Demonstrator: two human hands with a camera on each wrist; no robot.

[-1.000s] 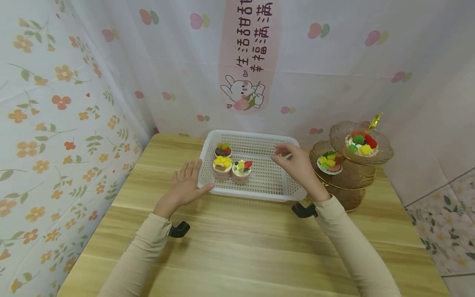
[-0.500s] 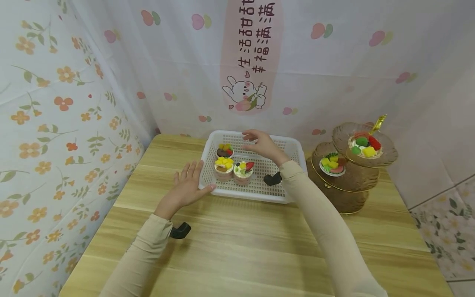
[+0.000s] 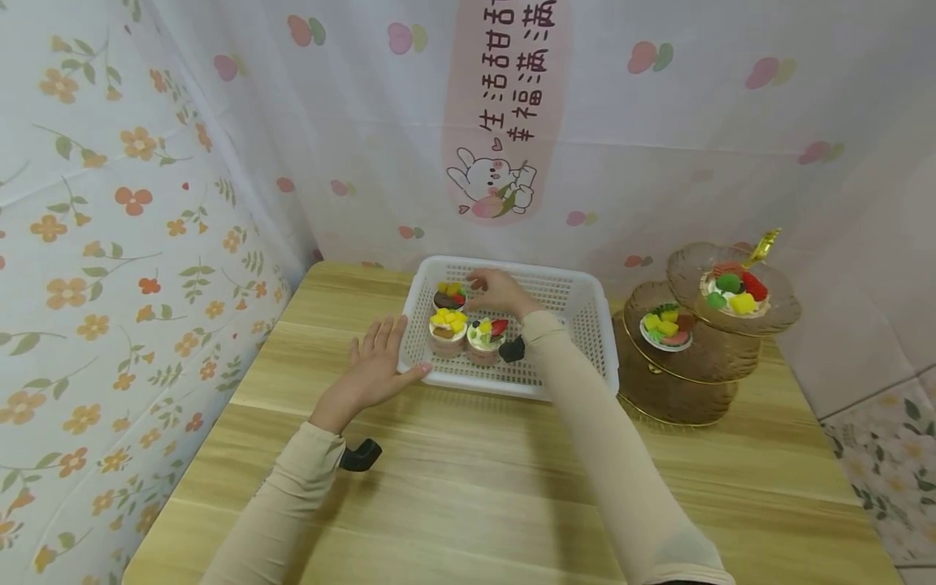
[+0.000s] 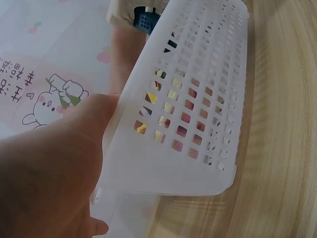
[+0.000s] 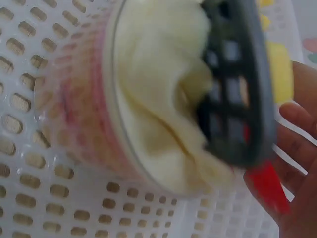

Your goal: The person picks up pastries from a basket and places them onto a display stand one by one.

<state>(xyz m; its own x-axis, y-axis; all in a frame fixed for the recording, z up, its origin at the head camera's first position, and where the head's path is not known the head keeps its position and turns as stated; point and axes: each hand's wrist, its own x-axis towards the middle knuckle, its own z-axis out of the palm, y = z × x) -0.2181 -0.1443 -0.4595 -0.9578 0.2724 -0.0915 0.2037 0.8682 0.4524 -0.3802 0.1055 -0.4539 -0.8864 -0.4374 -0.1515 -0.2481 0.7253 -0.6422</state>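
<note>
A white plastic basket (image 3: pixel 585 341) holds three dessert cups at its left end. My left hand (image 3: pixel 373 370) rests at the basket's left front corner, fingers straight and thumb along the front rim. My right hand (image 3: pixel 500 292) hovers inside the basket, its fingertips right beside the rear chocolate-topped dessert cup (image 3: pixel 449 297). In the right wrist view its fingers (image 5: pixel 297 144) are loosely bent. In front stand a yellow-topped dessert cup (image 3: pixel 448 331) and a cream-topped dessert cup (image 3: pixel 484 341) with a red piece, which fills much of the right wrist view.
A tiered brown stand (image 3: pixel 687 357) with gold rims stands right of the basket. It bears a fruit-topped tart (image 3: pixel 734 292) on top and a small fruit dish (image 3: pixel 665 328) below. Patterned cloth (image 3: pixel 351 138) hangs behind and left of the wooden table (image 3: pixel 453 487).
My right hand has moved left across the basket and lowered to beside the rear dessert cup. The left hand stays at the basket's corner. The head view has shifted slightly.
</note>
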